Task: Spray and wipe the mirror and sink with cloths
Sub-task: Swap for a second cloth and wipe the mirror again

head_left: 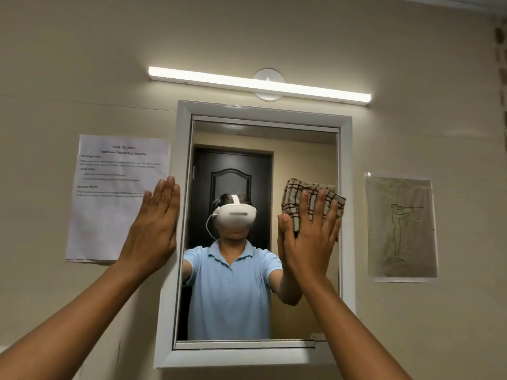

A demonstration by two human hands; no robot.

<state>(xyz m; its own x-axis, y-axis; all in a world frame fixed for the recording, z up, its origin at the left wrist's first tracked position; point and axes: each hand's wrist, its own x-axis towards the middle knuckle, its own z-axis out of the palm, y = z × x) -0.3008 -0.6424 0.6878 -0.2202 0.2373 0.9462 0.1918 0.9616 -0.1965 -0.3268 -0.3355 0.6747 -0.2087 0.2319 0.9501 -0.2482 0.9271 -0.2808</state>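
A mirror in a white frame hangs on the beige wall ahead. My right hand presses a beige checked cloth flat against the glass at the mirror's right side, fingers straight and spread. My left hand lies flat with straight fingers on the left edge of the frame and the wall beside it. The glass reflects a person in a blue shirt with a white headset. The sink and any spray bottle are out of view.
A printed paper sheet is taped to the wall left of the mirror, partly under my left hand. A drawing in a plastic sleeve hangs on the right. A lit tube lamp runs above the mirror.
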